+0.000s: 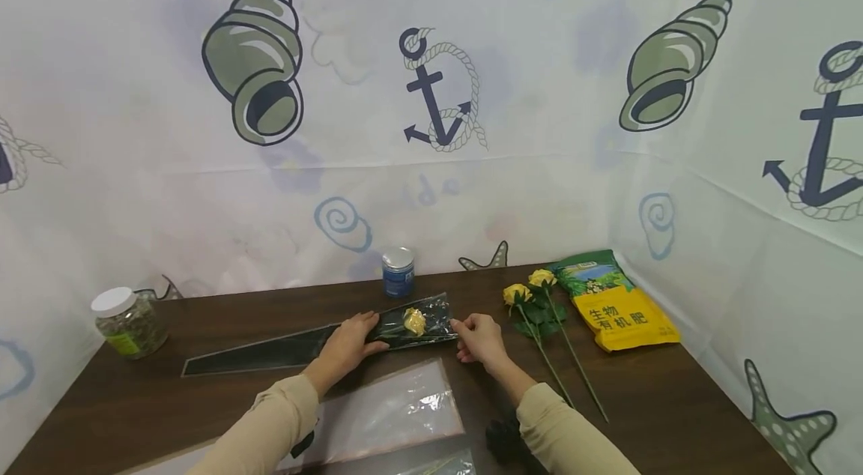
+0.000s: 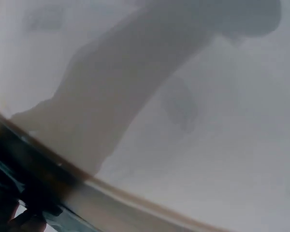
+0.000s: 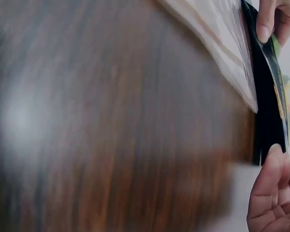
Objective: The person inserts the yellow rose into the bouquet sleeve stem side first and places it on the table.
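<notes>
A long, tapered flower sleeve, black-backed with a clear front, lies slanting across the table. Inside its wide end shows a yellow rose. My left hand grips the sleeve near its middle, thumb on the near edge. At the wide end, my right hand pinches the sleeve's edge between thumb and fingers. The right wrist view shows the thumb and fingertips of the right hand at the black end, with the left hand farther along. Only dark, partial fingers appear in the left wrist view.
Clear plastic sleeves lie in front. Two yellow roses with long stems rest at right, beside a yellow-green fertilizer bag. A blue can stands behind, and a white-lidded jar is at far left.
</notes>
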`<move>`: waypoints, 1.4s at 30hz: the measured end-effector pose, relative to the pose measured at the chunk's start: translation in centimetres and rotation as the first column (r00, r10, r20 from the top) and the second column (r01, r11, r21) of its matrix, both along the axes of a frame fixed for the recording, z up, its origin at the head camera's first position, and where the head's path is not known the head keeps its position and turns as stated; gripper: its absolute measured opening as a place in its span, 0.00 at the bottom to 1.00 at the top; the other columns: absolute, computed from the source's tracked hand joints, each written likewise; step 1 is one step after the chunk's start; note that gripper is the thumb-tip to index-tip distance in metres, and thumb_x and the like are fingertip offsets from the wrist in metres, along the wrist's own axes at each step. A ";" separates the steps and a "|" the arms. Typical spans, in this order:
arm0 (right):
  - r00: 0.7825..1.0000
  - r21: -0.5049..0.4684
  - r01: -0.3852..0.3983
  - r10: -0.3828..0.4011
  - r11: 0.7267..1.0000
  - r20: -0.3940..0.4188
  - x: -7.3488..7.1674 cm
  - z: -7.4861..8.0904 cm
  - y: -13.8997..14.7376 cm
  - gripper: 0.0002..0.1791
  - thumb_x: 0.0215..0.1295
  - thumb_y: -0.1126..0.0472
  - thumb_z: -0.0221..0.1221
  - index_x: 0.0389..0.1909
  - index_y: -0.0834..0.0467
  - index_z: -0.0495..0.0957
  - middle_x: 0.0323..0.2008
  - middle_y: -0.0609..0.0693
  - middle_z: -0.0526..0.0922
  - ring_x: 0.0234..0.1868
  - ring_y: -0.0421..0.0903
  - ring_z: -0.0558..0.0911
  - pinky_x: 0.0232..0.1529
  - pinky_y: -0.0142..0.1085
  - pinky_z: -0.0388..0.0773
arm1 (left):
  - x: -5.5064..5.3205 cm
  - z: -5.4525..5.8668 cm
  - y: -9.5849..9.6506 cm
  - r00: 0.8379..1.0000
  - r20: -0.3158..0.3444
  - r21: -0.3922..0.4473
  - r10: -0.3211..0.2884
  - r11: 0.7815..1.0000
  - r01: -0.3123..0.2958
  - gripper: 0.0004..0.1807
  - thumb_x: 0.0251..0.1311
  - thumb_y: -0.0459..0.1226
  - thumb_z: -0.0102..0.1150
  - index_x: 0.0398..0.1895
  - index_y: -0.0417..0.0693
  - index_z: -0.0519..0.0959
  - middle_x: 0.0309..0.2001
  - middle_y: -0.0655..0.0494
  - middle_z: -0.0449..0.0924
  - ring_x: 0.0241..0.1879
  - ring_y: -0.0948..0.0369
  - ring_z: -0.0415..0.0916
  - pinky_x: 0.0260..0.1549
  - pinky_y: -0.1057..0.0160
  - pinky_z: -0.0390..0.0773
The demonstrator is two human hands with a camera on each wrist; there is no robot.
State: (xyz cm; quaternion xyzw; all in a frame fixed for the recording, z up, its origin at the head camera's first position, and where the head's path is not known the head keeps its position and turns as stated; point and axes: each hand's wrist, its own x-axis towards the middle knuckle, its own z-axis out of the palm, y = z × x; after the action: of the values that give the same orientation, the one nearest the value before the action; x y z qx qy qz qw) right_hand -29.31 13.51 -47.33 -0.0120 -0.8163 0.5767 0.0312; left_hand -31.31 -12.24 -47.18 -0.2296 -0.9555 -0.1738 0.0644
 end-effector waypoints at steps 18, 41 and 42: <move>0.992 0.298 0.122 -0.103 0.947 -0.078 4.2 3.4 11.7 0.07 0.64 0.65 0.58 0.36 0.67 0.77 0.24 0.59 0.81 0.20 0.46 0.80 0.23 0.36 0.79 | 5.8 2.1 3.1 0.971 -0.109 0.279 -0.211 0.931 0.234 0.26 0.50 0.38 0.69 0.50 0.32 0.78 0.44 0.41 0.81 0.41 0.50 0.81 0.37 0.59 0.79; 0.965 0.639 -0.137 0.248 0.757 -0.088 8.8 0.1 -0.5 0.16 0.49 0.57 0.70 0.35 0.58 0.75 0.28 0.46 0.71 0.27 0.41 0.70 0.25 0.32 0.65 | 9.1 -1.6 6.6 0.975 -0.038 0.226 -0.217 0.949 0.220 0.21 0.37 0.39 0.75 0.36 0.41 0.79 0.25 0.60 0.61 0.24 0.66 0.58 0.21 0.68 0.61; 0.965 0.639 -0.137 0.248 0.757 -0.086 8.9 0.1 -0.7 0.15 0.49 0.58 0.69 0.33 0.57 0.76 0.27 0.46 0.71 0.27 0.40 0.71 0.25 0.32 0.65 | 9.0 -1.7 6.6 0.975 -0.040 0.233 -0.218 0.947 0.221 0.22 0.37 0.39 0.75 0.37 0.41 0.79 0.25 0.60 0.61 0.24 0.66 0.58 0.21 0.68 0.61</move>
State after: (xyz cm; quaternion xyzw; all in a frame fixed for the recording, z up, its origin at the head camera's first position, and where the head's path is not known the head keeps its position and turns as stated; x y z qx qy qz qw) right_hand -20.43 12.83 -47.20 0.1311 -0.9527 0.2710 0.0415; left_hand -22.28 -5.67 -48.89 -0.3262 -0.8961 -0.2907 0.0780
